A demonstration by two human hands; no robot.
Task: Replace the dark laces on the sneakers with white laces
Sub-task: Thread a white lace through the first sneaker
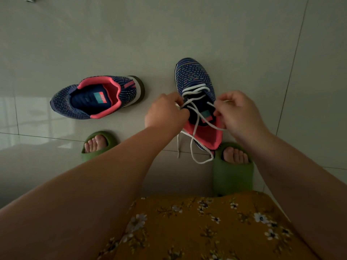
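You stand over a pale tiled floor [225, 34], with your mustard floral garment [206, 228] filling the bottom of the view. Your feet are in green slides, the left slide [93, 151] well apart from the right slide [231, 177].

The unlaced sneaker [97, 97] lies on the floor to your left, navy knit with a pink collar, its toe pointing left and its eyelets bare. The sneaker you are lacing [195, 79] sits ahead of your right foot, toe pointing away from you, its heel just beside the right slide.

Your left hand [165, 111] is curled at the left side of that shoe's opening, pinching the white lace [195, 91] near the eyelets. Your right hand [242, 113] is curled at the right side, pinching the other strand of the same lace. The lace runs across the lowest eyelets nearest the toe, crosses over the tongue, and its loose ends trail down past the heel onto the floor between your feet.
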